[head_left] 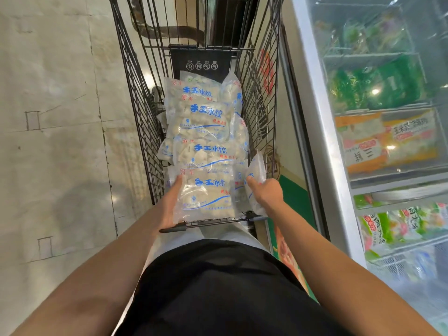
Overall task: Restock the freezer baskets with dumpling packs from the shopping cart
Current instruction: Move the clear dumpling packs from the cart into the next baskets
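Observation:
A black wire shopping cart [143,132] stands in front of me, filled with several clear dumpling packs printed in blue and red. My left hand [172,204] grips the left edge of the nearest flat dumpling pack [208,195], fingers under it and thumb on top. My right hand [265,192] is closed on an upright dumpling pack [255,173] standing against the cart's right wall. More packs [203,122] lie stacked toward the cart's far end. The freezer [339,141] runs along the right, with wire baskets under its glass lid.
Through the freezer's glass I see green bags [378,86], orange-and-white packs [388,141] and colourful bags [409,224] in separate baskets. Pale tiled floor [60,141] lies to the left of the cart. The cart handle [213,224] is just below my hands.

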